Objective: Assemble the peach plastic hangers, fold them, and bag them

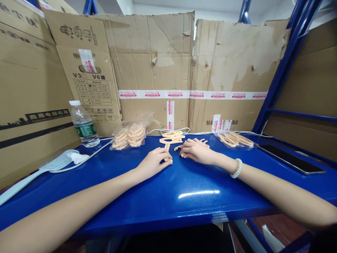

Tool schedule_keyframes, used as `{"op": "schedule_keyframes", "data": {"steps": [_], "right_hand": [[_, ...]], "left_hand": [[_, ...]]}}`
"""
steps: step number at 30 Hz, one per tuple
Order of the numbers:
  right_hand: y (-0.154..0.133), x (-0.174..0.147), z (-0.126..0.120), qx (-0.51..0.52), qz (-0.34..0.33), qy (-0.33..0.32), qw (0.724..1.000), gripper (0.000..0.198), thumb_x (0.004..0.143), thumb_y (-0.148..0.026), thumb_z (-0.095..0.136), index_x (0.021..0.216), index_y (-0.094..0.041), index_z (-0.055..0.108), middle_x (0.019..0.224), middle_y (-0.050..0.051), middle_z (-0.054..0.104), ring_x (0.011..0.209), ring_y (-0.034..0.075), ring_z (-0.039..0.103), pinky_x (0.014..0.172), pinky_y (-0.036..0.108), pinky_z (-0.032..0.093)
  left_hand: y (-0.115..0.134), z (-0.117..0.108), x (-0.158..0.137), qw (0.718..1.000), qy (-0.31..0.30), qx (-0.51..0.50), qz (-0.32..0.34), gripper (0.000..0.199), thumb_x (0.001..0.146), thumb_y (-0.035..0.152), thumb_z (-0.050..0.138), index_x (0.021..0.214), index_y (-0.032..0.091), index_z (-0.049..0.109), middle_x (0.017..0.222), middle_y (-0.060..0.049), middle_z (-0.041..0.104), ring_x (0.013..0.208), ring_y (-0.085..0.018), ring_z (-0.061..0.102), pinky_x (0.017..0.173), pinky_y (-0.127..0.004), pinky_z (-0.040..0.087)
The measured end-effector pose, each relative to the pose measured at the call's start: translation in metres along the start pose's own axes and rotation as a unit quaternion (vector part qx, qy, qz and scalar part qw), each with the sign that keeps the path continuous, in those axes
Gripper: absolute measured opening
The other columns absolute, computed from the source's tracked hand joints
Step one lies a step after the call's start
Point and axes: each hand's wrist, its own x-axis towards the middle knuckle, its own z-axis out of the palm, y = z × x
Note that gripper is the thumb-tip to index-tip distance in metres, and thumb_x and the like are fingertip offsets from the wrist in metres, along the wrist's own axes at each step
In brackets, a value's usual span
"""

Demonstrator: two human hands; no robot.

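Observation:
My left hand (156, 160) rests low over the blue table, its fingers closed on a small pale wooden piece (168, 160). Just beyond those fingertips is a short pale strip (166, 146). Close by on the right, my right hand (196, 151) has its fingers curled down over another pale piece (183, 155), mostly hidden beneath them. Thin curved pale pieces (204, 142) stick out behind this hand. Flat cut-out pieces with oval openings (170, 140) lie in a small pile past both hands.
A clear bag of round pale pieces (129, 136) stands left, near a water bottle (83, 124) and a light-blue flyswatter-like tool (59, 161). Another bag (234, 139) and a phone (289, 159) lie right. A white cable (89, 157) crosses the table; cardboard walls (155, 70) enclose it.

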Motion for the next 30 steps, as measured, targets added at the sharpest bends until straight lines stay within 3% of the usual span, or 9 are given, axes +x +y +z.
{"op": "schedule_keyframes", "data": {"steps": [5, 15, 22, 27, 30], "right_hand": [[0.0, 0.0, 0.0, 0.01, 0.003, 0.033, 0.999, 0.021, 0.094, -0.026, 0.048, 0.1, -0.02, 0.068, 0.106, 0.009, 0.064, 0.101, 0.023, 0.051, 0.085, 0.038, 0.035], [0.006, 0.002, 0.008, 0.069, -0.006, 0.002, 0.998, 0.023, 0.092, -0.023, 0.051, 0.11, -0.02, 0.065, 0.114, 0.009, 0.063, 0.104, 0.021, 0.054, 0.092, 0.04, 0.04], [0.036, -0.015, -0.024, 0.111, 0.05, 0.059, 0.991, 0.025, 0.09, -0.021, 0.05, 0.111, -0.018, 0.064, 0.105, 0.011, 0.063, 0.101, 0.022, 0.056, 0.089, 0.039, 0.045], [0.067, -0.042, -0.041, 0.1, 0.118, -0.03, 0.987, 0.023, 0.083, -0.022, 0.057, 0.105, -0.02, 0.065, 0.105, 0.009, 0.06, 0.096, 0.022, 0.059, 0.086, 0.038, 0.047], [0.072, -0.05, -0.04, 0.07, 0.158, -0.087, 0.981, 0.036, 0.078, -0.019, 0.06, 0.114, -0.022, 0.06, 0.104, 0.009, 0.058, 0.09, 0.022, 0.061, 0.08, 0.035, 0.049]], "left_hand": [[0.0, 0.0, 0.0, 1.0, 0.0, 0.001, 0.002, 0.015, 0.088, 0.03, 0.058, 0.092, 0.02, 0.068, 0.097, -0.004, 0.067, 0.093, -0.019, 0.059, 0.088, -0.035, 0.047], [-0.001, 0.001, -0.001, 1.0, -0.002, 0.003, -0.001, 0.014, 0.088, 0.03, 0.058, 0.092, 0.02, 0.068, 0.098, -0.004, 0.067, 0.094, -0.019, 0.059, 0.088, -0.035, 0.047], [-0.001, 0.001, -0.002, 1.0, 0.003, -0.002, -0.005, 0.013, 0.087, 0.029, 0.06, 0.092, 0.02, 0.067, 0.098, -0.004, 0.066, 0.096, -0.019, 0.06, 0.088, -0.035, 0.047], [-0.001, 0.0, -0.002, 1.0, -0.002, -0.001, -0.007, 0.013, 0.086, 0.029, 0.06, 0.093, 0.019, 0.067, 0.099, -0.005, 0.065, 0.096, -0.019, 0.059, 0.089, -0.035, 0.047], [-0.001, 0.0, -0.003, 1.0, -0.005, -0.001, -0.01, 0.014, 0.087, 0.029, 0.06, 0.094, 0.019, 0.067, 0.099, -0.005, 0.065, 0.096, -0.02, 0.059, 0.089, -0.036, 0.047]]}}
